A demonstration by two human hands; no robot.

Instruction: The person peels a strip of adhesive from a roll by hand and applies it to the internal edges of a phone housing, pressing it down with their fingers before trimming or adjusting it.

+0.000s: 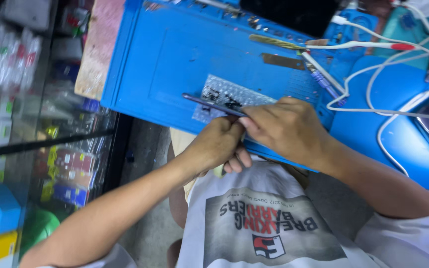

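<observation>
Thin dark rod-like tool [212, 105], likely light, stiff, slick: pinched at near end between left hand [214, 144] and right hand [286, 126], tip reaching beyond fingers over clear bubble sheet [224, 94] on blue mat [175, 54]; best gripped low on shaft.

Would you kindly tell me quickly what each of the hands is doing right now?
Left hand: closed, gripping a thin dark tool over the blue mat.
Right hand: closed, pinching the same tool.
</observation>
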